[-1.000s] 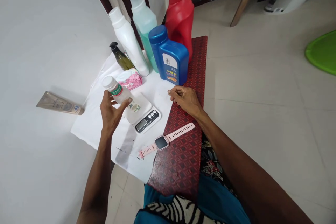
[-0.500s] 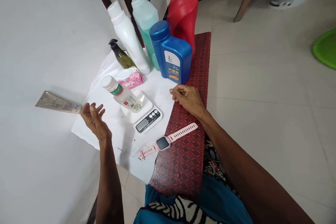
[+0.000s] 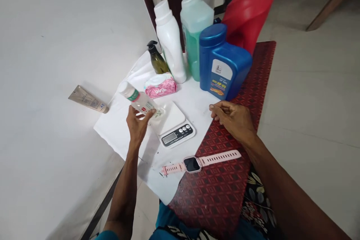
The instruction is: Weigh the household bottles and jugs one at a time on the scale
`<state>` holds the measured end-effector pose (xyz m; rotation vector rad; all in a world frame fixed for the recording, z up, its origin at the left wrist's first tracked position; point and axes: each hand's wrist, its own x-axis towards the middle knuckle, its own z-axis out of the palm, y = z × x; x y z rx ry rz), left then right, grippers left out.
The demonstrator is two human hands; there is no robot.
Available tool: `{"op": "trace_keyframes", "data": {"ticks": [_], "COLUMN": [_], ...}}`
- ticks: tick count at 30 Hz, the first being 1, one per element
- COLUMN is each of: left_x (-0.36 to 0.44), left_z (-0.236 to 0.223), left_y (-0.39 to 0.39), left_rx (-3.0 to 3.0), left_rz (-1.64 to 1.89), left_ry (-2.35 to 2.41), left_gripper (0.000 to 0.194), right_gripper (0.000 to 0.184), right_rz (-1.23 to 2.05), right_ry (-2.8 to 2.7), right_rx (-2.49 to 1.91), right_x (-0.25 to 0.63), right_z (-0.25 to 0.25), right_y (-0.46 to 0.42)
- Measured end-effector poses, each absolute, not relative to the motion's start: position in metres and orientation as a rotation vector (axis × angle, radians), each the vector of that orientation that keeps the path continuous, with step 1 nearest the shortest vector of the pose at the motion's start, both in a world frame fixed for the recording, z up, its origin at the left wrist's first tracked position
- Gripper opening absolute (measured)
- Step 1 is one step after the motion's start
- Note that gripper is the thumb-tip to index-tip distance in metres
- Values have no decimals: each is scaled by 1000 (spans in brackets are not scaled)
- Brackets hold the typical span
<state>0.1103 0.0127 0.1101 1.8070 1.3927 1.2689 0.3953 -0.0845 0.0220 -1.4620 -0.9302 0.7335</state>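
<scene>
My left hand (image 3: 137,125) is closed round the lower part of a clear plastic bottle (image 3: 144,103) with a white cap and a green label band. The bottle leans left over the left side of a white digital kitchen scale (image 3: 176,118); whether its base still touches the plate I cannot tell. My right hand (image 3: 233,118) lies at the table's right side, in front of a blue jug-shaped bottle (image 3: 225,67), with fingers curled in and nothing visible in them. A pink smartwatch (image 3: 192,164) lies stretched out in front of the scale.
At the back stand a dark green pump bottle (image 3: 157,60), a white bottle (image 3: 171,45), a bottle of green liquid (image 3: 194,41) and a red jug (image 3: 247,11). A pink tissue pack (image 3: 161,87) lies before them. A beige tube (image 3: 87,99) stands at the left by the wall.
My left hand has moved from the beige tube to the clear bottle and taken hold of it. The bottle has shifted left on the scale. The view has swung left; my right hand stays curled.
</scene>
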Motion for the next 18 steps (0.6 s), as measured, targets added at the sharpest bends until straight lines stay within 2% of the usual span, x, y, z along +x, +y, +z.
{"op": "trace_keyframes", "data": {"ticks": [5,10,18], "left_x": [44,-2,-10], "left_z": [112,109,103], "left_y": [91,176,238], "left_rx": [1676,1535,1449], "left_rz": [1495,1360,1392], "left_ry": [1790,2288,2336], "left_gripper": [51,44,50], "right_gripper": [55,55,56], "right_rz": [709,706,668], "right_ry": [-952,-969,-986], "right_rx": [-1494,-1519,-1558], "right_x": [395,396,394], "right_z": [20,17,22], "right_y": [-84,-82,-80]}}
